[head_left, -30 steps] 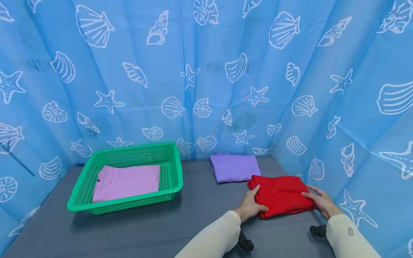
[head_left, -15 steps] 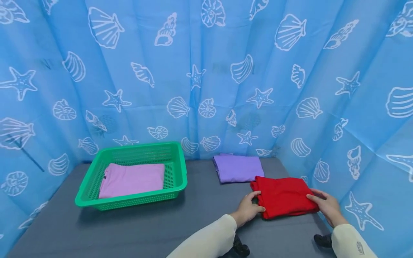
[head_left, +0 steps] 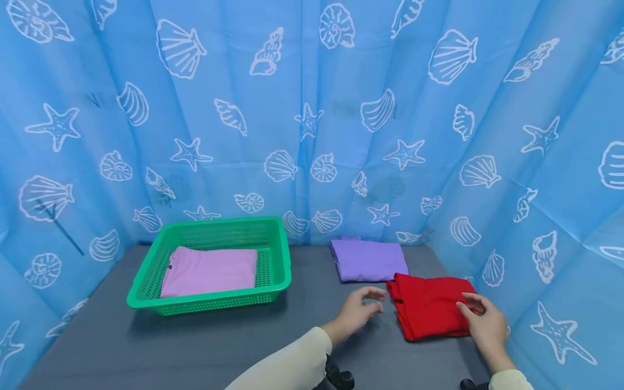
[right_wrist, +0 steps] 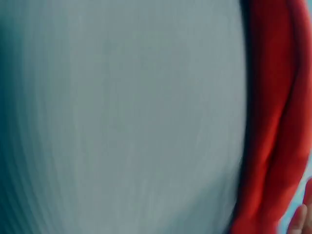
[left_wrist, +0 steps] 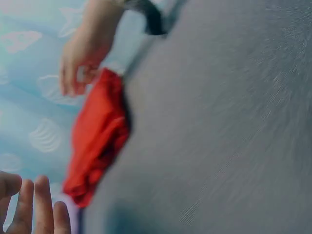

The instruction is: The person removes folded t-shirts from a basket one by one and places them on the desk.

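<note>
A folded red cloth (head_left: 431, 307) lies on the grey table at the right; its stacked folds show in the left wrist view as a red bundle (left_wrist: 100, 134). My left hand (head_left: 355, 313) is off to the cloth's left, apart from it, its fingers loosely bent around nothing. At the cloth's right end is my right hand (head_left: 487, 325), raised with fingers bent; whether it touches the fabric I cannot tell. The right wrist view shows the red folded edge (right_wrist: 273, 117) with fingertips (right_wrist: 298, 219) at the lower corner.
Behind the red cloth lies a folded purple cloth (head_left: 369, 261), close to its back corner. A green plastic basket (head_left: 209, 299) holding a folded pink cloth (head_left: 212, 272) stands at the left. A blue shell-print curtain (head_left: 292, 119) borders the table (head_left: 219, 341).
My left hand has let go of the red cloth and drawn away to the left. The right hand has loosened and lifted at the other end. The view has turned slightly left.
</note>
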Action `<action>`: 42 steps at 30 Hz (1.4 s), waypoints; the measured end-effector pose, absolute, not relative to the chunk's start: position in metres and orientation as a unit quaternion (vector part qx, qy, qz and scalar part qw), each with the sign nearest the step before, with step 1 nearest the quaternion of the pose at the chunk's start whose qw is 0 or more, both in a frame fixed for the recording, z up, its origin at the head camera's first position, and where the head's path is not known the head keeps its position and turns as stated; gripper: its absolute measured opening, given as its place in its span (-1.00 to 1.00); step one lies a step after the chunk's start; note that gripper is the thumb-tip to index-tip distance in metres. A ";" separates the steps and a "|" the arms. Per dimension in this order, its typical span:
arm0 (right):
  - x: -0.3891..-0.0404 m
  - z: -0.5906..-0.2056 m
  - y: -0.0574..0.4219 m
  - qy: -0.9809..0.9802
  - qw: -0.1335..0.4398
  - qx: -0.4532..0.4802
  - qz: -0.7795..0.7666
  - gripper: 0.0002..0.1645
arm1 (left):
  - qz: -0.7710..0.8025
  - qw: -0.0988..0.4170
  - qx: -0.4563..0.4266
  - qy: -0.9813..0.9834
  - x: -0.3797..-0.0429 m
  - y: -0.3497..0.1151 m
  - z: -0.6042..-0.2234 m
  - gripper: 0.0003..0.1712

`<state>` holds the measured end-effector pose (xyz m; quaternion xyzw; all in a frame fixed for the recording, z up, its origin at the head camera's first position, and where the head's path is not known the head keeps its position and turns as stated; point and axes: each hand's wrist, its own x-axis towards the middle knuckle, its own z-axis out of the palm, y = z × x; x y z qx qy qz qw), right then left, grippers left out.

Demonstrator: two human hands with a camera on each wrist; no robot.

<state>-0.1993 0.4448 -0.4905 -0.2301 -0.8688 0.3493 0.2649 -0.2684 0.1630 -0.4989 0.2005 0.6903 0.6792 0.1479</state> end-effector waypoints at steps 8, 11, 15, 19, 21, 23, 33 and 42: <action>-0.198 -0.453 0.375 -0.857 0.265 -0.129 0.424 -0.58 | 0.705 0.085 0.208 0.672 -0.282 0.111 -0.467 -0.77; -0.201 -0.441 0.353 -0.852 0.268 -0.100 0.438 -0.58 | 0.699 0.048 0.206 0.684 -0.281 0.093 -0.457 -0.78; -0.205 -0.430 0.326 -0.846 0.288 -0.062 0.445 -0.57 | 0.688 0.006 0.186 0.702 -0.271 0.068 -0.435 -0.79; -0.207 -0.418 0.300 -0.833 0.319 -0.038 0.450 -0.62 | 0.684 -0.034 0.162 0.711 -0.264 0.049 -0.418 -0.79; -0.205 -0.409 0.286 -0.825 0.331 -0.027 0.457 -0.64 | 0.688 -0.049 0.155 0.707 -0.267 0.042 -0.418 -0.79; -0.205 -0.405 0.274 -0.816 0.333 -0.017 0.471 -0.67 | 0.696 -0.064 0.149 0.700 -0.272 0.036 -0.423 -0.79; -0.235 -0.403 0.235 -0.808 0.282 0.084 0.510 -0.68 | 0.694 -0.103 0.105 0.705 -0.299 -0.010 -0.425 -0.77; -0.260 -0.395 0.187 -0.804 0.122 0.168 0.557 -0.61 | 0.624 -0.132 0.055 0.768 -0.309 -0.059 -0.425 -0.75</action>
